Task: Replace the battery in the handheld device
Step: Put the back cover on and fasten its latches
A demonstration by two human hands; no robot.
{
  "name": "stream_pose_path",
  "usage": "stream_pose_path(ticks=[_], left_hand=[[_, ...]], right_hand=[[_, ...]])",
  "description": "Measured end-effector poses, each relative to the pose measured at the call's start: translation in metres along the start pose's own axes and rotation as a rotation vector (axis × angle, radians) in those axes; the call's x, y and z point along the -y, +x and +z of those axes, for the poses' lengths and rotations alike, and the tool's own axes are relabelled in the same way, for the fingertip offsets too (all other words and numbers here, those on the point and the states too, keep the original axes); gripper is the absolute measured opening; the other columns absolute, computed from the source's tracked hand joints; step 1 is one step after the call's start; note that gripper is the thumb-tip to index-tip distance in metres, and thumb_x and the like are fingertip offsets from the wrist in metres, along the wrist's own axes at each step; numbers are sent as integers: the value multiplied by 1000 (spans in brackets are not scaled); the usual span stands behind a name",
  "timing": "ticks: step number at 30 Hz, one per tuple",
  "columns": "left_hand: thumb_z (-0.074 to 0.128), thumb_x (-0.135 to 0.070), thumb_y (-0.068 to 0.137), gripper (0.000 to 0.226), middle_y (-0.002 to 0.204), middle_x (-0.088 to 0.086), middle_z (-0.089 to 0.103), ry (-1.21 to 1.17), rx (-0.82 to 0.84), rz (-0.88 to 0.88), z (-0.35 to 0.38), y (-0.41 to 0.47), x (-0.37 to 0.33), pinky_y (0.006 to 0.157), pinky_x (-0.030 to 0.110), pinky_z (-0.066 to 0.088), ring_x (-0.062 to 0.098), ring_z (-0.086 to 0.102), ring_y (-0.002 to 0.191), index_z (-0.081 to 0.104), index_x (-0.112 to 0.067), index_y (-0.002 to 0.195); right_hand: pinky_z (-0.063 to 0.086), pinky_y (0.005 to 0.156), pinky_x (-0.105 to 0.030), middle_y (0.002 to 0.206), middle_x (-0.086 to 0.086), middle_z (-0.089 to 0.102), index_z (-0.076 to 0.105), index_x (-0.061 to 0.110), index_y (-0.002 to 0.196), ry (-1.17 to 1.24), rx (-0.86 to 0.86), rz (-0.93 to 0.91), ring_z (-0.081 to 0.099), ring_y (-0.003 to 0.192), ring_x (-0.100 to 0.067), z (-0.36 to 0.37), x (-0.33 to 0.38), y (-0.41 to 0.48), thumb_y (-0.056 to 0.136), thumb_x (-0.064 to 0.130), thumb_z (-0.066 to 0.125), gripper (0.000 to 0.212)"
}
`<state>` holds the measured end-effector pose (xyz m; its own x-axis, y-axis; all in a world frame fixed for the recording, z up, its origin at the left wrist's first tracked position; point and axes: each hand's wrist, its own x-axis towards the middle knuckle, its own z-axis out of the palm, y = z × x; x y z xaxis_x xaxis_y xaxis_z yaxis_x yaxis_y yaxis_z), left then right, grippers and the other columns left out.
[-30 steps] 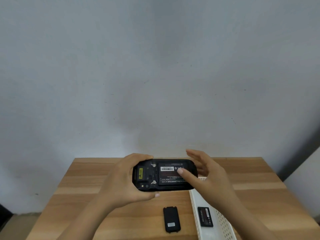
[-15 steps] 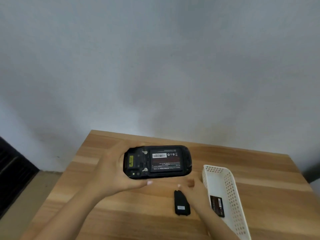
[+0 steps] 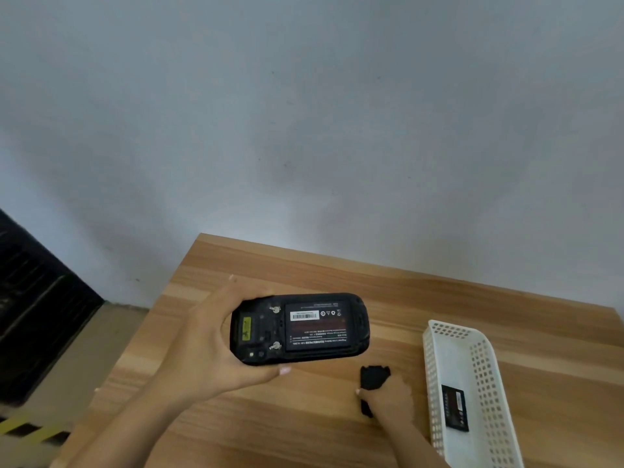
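My left hand (image 3: 206, 346) holds the black handheld device (image 3: 299, 329) above the wooden table (image 3: 422, 298), back side up and cover off. A black battery (image 3: 317, 327) with a white barcode label sits in its open bay. My right hand (image 3: 388, 396) rests on the table with its fingers closed over the black battery cover (image 3: 373, 376), which lies flat and is half hidden under the hand. A second black battery (image 3: 456, 412) lies in the white perforated basket (image 3: 479, 359) at the right.
The table's far edge meets a pale wall. At the left, the floor shows a dark grille (image 3: 37, 315) and a yellow-and-black striped strip (image 3: 30, 430). The basket stands close to my right hand.
My right hand left the device, dropped to the table and closed over the battery cover. The view swung left, so the table and basket sit further right.
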<state>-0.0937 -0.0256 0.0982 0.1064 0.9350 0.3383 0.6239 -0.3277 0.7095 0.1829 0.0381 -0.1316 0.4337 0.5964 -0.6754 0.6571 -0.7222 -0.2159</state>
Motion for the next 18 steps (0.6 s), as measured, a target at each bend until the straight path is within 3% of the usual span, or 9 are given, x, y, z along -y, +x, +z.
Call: stream_pose_path(ticks=[3,6,9,13,16,18], left_hand=[[99,-37,39,77,97,-11,67,3,-6,0,0,1,0,103,8,32,6,66,91,62,-25,106],[100,-34,38,79,100,-13,67,16,-20,6,2,2,2,113,28,32,1,66,93,62,-24,107],[100,-35,39,79,104,-17,67,20,-6,-5,3,2,2,115,27,28,-2,65,94,62,-27,107],[97,-41,39,78,109,-19,66,9,1,-11,4,5,-4,116,23,28,-9,63,100,63,-26,107],[97,-39,38,79,115,-30,58,-3,-21,9,5,7,-13,107,20,26,-30,47,105,62,-28,108],[96,-42,39,78,115,-28,59,-6,-15,25,5,10,-19,105,13,28,-32,45,106,62,-28,108]], right_hand=[[61,78,-34,101,-7,72,67,11,109,25,79,-9,70,90,-22,0,0,-1,72,39,84,50],[54,64,-33,86,-5,67,62,3,117,197,115,-20,64,79,-23,-4,-2,-4,81,29,79,47],[53,72,-37,85,-7,63,60,-1,122,337,143,-28,61,81,-26,-9,-1,-7,86,27,74,48],[56,86,-49,103,-17,68,57,-1,125,817,266,-45,66,93,-37,-33,8,-21,87,13,72,44],[55,74,-45,108,-23,67,54,-1,123,1221,417,-77,64,92,-37,-61,12,-42,91,3,62,34],[60,62,-41,94,-22,73,57,-1,112,1390,530,-139,64,89,-35,-81,14,-62,95,1,53,18]])
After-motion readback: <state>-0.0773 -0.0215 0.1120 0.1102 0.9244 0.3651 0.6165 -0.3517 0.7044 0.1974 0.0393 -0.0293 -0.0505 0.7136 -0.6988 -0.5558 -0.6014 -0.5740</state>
